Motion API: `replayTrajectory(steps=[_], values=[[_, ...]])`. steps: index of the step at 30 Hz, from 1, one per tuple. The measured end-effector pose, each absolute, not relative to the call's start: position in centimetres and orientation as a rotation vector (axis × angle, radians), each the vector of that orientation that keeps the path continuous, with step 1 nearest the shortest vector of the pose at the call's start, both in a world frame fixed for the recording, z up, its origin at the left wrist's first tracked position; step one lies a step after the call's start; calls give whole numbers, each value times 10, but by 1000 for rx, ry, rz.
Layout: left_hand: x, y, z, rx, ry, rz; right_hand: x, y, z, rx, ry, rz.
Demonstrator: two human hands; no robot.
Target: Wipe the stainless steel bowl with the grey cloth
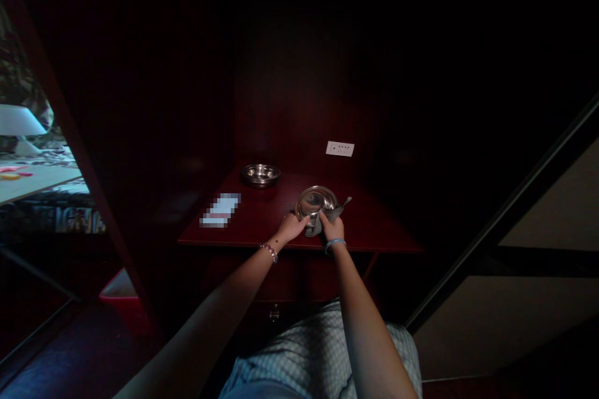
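A shiny steel bowl (314, 199) is tilted toward me above the dark red table (374, 234). My left hand (291, 226) grips the bowl's near left rim, fingers closed on it. Beside it, my right hand (331, 225) is closed on a grey cloth (333, 215) that is pressed against the bowl's right side. A bracelet of beads is on my left wrist and a light blue band on my right. A second steel bowl (260, 174) stands upright at the table's back left, apart from both hands.
A flat pale item (219, 209), blurred out, lies on the table's left part. A white socket plate (339, 148) is on the dark wall behind. A red tub (122, 299) sits on the floor at left. The room is very dim.
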State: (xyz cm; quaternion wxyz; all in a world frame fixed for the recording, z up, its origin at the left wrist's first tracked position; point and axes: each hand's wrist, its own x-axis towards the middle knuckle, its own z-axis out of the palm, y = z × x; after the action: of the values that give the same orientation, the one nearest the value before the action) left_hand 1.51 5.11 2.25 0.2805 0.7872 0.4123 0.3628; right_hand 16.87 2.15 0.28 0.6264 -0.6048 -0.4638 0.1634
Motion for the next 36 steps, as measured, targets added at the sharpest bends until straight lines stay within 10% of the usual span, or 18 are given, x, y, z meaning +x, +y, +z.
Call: replayTrajectory(steps=[36], values=[[22, 61, 17, 1550, 915, 1290, 168, 19, 4, -1410, -1112, 358]])
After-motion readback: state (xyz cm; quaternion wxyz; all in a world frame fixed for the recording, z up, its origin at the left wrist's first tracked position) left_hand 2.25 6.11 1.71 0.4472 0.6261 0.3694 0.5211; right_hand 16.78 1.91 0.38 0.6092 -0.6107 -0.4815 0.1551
